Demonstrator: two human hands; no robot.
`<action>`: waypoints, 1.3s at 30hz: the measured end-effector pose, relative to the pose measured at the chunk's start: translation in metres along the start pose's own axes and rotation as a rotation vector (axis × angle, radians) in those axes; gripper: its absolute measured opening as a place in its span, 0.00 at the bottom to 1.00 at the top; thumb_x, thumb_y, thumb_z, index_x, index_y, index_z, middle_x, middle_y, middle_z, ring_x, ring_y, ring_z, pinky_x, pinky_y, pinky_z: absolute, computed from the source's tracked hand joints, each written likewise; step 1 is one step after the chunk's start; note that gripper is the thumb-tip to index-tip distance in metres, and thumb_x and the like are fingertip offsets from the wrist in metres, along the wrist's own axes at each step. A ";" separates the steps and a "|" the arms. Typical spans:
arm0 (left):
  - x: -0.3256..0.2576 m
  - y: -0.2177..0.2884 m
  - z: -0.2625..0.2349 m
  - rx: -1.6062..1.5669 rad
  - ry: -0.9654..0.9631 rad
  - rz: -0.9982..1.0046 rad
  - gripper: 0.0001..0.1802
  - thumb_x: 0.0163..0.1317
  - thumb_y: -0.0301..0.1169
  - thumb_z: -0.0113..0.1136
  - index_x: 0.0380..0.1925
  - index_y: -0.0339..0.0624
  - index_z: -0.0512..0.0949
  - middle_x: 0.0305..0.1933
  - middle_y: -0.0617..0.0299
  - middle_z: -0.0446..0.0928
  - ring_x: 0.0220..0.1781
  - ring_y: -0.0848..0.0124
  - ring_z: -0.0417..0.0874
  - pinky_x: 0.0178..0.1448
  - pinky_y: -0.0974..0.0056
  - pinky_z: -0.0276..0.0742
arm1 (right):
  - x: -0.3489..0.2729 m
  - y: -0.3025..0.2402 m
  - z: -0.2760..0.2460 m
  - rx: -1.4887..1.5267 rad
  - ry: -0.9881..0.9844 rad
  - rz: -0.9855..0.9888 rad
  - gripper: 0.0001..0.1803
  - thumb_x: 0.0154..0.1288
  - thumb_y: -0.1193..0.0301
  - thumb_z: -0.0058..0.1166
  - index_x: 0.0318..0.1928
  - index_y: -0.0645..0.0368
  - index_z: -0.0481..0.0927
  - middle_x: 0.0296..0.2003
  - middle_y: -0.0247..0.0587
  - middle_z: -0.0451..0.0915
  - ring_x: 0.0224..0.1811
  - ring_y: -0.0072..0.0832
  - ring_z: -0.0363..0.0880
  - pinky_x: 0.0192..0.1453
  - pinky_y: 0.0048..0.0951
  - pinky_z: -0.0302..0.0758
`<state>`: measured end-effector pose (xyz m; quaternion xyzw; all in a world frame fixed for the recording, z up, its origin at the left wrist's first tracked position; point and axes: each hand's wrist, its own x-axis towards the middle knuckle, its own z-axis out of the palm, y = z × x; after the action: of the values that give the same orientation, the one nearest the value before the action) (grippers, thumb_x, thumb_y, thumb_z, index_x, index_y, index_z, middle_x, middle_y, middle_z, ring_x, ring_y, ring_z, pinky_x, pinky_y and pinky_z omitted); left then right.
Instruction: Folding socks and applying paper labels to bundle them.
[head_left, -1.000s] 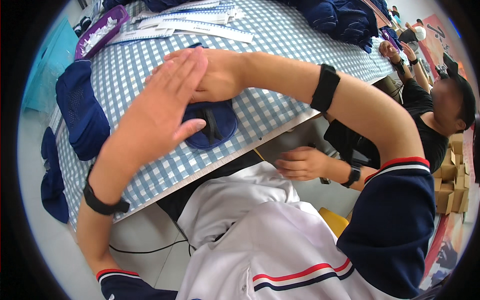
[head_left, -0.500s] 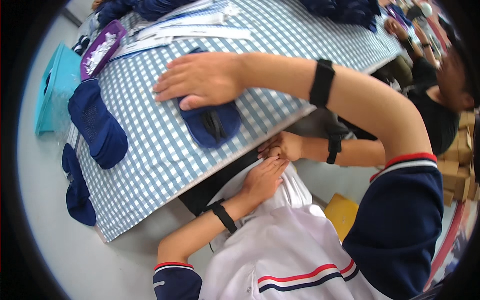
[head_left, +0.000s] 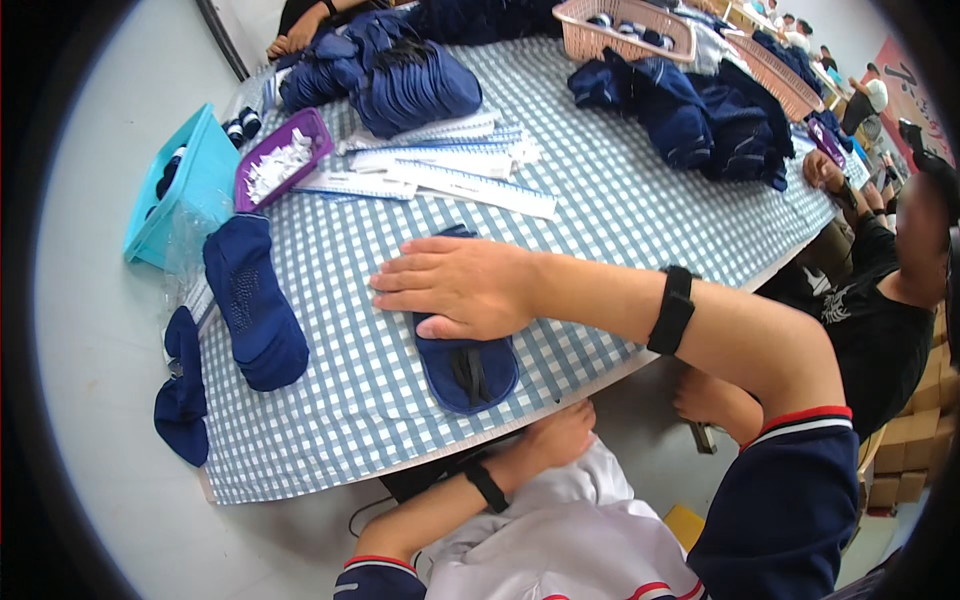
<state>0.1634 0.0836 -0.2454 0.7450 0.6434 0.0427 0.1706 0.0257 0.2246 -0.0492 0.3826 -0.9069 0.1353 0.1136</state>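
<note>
My right hand lies flat and open across a navy fabric piece, its fingers stretched out to the left. The piece has a rounded near end with black strips on it; its middle is hidden under my palm. Below the table edge, over my white-clothed lap, rests my left hand, whose fingers hardly show. To the left of my right hand lies a flat navy sock with small dots on it. Another navy sock-like piece hangs over the table's left edge.
Beyond my right hand are white printed strips, a purple tray of white bits and a navy stack. A turquoise bin stands left. Navy cloth and a pink basket lie farther off. A person in black is at right.
My view has tilted up, so the table sits lower in it and more of its far side shows. Another forearm beside my left hand has drawn away to the right.
</note>
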 end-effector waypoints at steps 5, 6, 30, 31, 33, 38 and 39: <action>-0.008 0.025 -0.009 -0.237 0.085 0.254 0.31 0.73 0.45 0.55 0.70 0.38 0.69 0.74 0.52 0.70 0.75 0.59 0.70 0.75 0.53 0.65 | -0.002 0.000 -0.010 0.016 -0.049 0.022 0.32 0.81 0.54 0.33 0.75 0.60 0.64 0.76 0.50 0.62 0.81 0.43 0.56 0.85 0.48 0.47; -0.006 0.029 -0.005 -0.402 0.180 0.348 0.32 0.72 0.42 0.58 0.72 0.39 0.68 0.73 0.51 0.71 0.75 0.58 0.70 0.74 0.54 0.67 | 0.003 0.000 -0.010 0.001 -0.051 0.007 0.32 0.81 0.54 0.33 0.75 0.60 0.64 0.76 0.50 0.62 0.81 0.43 0.56 0.85 0.48 0.47; -0.158 -0.017 -0.008 -0.438 -0.091 0.196 0.36 0.82 0.49 0.38 0.81 0.44 0.47 0.86 0.53 0.43 0.88 0.59 0.40 0.87 0.51 0.38 | 0.004 -0.002 -0.007 -0.020 -0.119 0.019 0.32 0.82 0.54 0.36 0.77 0.60 0.59 0.78 0.49 0.58 0.82 0.40 0.52 0.87 0.46 0.44; -0.175 -0.018 -0.009 -0.452 -0.143 0.103 0.37 0.81 0.49 0.39 0.81 0.43 0.48 0.86 0.51 0.44 0.87 0.58 0.42 0.87 0.50 0.39 | 0.006 -0.002 -0.006 -0.016 -0.118 0.016 0.32 0.82 0.54 0.35 0.77 0.60 0.59 0.78 0.49 0.58 0.82 0.40 0.52 0.87 0.46 0.44; -0.203 -0.020 -0.018 -0.471 -0.190 0.011 0.37 0.81 0.50 0.39 0.81 0.42 0.48 0.86 0.49 0.45 0.87 0.57 0.43 0.87 0.50 0.40 | 0.005 -0.003 -0.007 -0.021 -0.133 0.029 0.33 0.82 0.54 0.35 0.77 0.60 0.59 0.78 0.50 0.58 0.82 0.40 0.52 0.86 0.46 0.44; -0.232 -0.017 -0.026 -0.308 -0.255 -0.298 0.41 0.76 0.51 0.49 0.78 0.37 0.54 0.82 0.46 0.54 0.83 0.53 0.56 0.86 0.52 0.48 | 0.000 -0.003 -0.009 -0.004 -0.126 0.038 0.33 0.82 0.54 0.36 0.76 0.61 0.60 0.78 0.50 0.59 0.82 0.41 0.53 0.86 0.46 0.44; -0.223 -0.017 -0.034 -0.410 -0.145 -0.329 0.40 0.71 0.48 0.56 0.74 0.34 0.59 0.77 0.40 0.64 0.79 0.48 0.63 0.82 0.51 0.55 | -0.002 -0.003 -0.011 -0.011 -0.115 0.045 0.33 0.81 0.54 0.37 0.76 0.62 0.60 0.77 0.51 0.59 0.82 0.42 0.53 0.86 0.46 0.45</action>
<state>0.1007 -0.1246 -0.1843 0.5816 0.7197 0.0905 0.3682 0.0301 0.2281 -0.0388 0.3687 -0.9209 0.1106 0.0605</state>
